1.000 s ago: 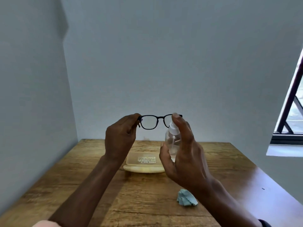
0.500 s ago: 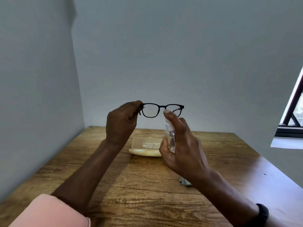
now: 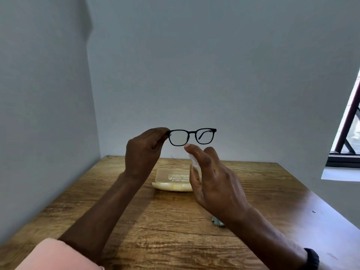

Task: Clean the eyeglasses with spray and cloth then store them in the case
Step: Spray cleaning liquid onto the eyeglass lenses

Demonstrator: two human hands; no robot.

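My left hand [image 3: 143, 152] pinches the left corner of the black-framed eyeglasses [image 3: 191, 136] and holds them up in the air, lenses facing me. Just below and to the right, my right hand [image 3: 214, 180] is wrapped around a small clear spray bottle [image 3: 194, 166]; only a sliver of it shows past the fingers, blurred, and the index finger lies over its top. The cream eyeglass case [image 3: 171, 182] lies open on the wooden table [image 3: 155, 221] behind both hands. A bit of the blue-green cloth [image 3: 217, 222] peeks out under my right forearm.
Grey walls close in the table's left side and back. A window with a dark frame [image 3: 344, 137] is at the right. My pink sleeve [image 3: 56, 256] fills the bottom left corner, and a black wristband [image 3: 311, 258] sits on my right wrist.
The spray bottle has dropped away from the right lens to below the glasses. The view has tilted, so the cloth is now mostly hidden by my right forearm.
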